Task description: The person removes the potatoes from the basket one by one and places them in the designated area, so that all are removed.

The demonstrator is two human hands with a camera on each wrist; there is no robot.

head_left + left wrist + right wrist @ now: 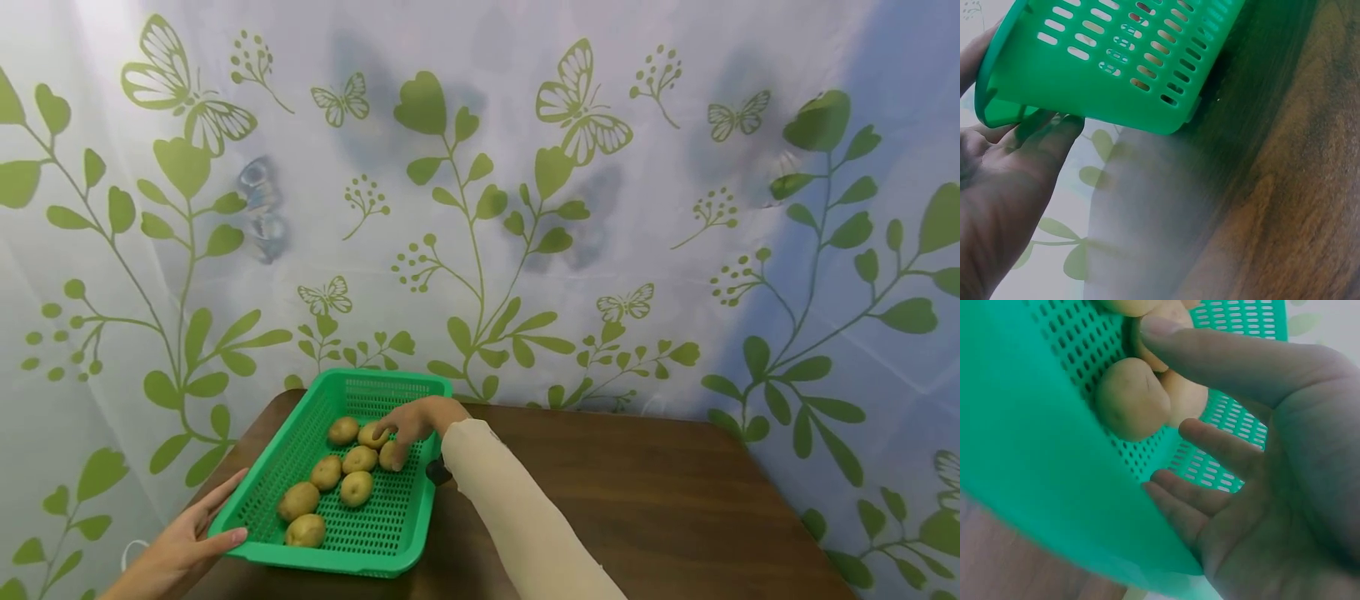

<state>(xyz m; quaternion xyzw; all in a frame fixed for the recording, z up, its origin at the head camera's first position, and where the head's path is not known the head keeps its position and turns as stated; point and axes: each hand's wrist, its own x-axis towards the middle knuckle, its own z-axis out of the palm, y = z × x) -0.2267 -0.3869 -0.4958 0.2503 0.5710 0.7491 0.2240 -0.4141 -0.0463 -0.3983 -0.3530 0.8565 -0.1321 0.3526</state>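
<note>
A green plastic basket (pixel 330 557) with slotted walls holds several potatoes (pixel 356 489), spread from its near left part to its far right. My left hand (pixel 180 537) grips the rim at the near left corner, thumb on top; the left wrist view shows fingers (pixel 1054 140) under the rim. Over the basket's right side reaches my right hand (pixel 420 418), above the potatoes there. In the right wrist view its fingers are spread and loosely bent, the thumb (pixel 1163 328) overlapping one potato, while another potato (pixel 1132 400) lies beyond the fingertips. Nothing is held in that palm.
The basket stands on the left part of a dark brown wooden table (pixel 637 492). Behind the table hangs a pale curtain (pixel 510 250) printed with green leaves and butterflies. A small black object (pixel 438 472) shows at the right wrist, beside the basket's right rim.
</note>
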